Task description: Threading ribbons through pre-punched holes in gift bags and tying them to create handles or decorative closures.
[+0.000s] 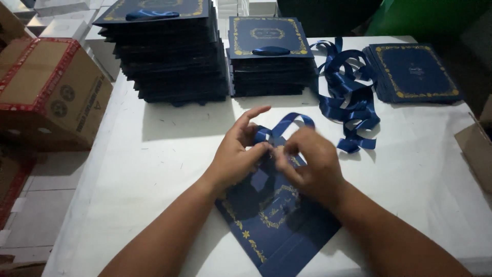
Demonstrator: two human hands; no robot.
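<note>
Nearest us, at six o'clock on the white table, lies a flat navy paper bag with gold ornament, turned at a slant so its top edge points up toward our hands. We hold both hands over that top edge: our left hand pinches a blue ribbon between thumb and bent fingers, with the forefinger lifted free, and our right hand curls closed around the ribbon's other part, though blur hides exactly how its fingertips meet. The ribbon arches up in a loop toward twelve o'clock, probably kept raised so it stays untwisted while being worked at the bag's edge. Farther off at one o'clock, a loose heap of cut ribbons lies within easy reach of the right hand. At two o'clock rests a low pile of flat bags without ribbons. At twelve o'clock stands a short stack of ribboned bags, and at eleven o'clock a taller stack, set back out of the way. Off the table at nine o'clock sits a cardboard carton.
</note>
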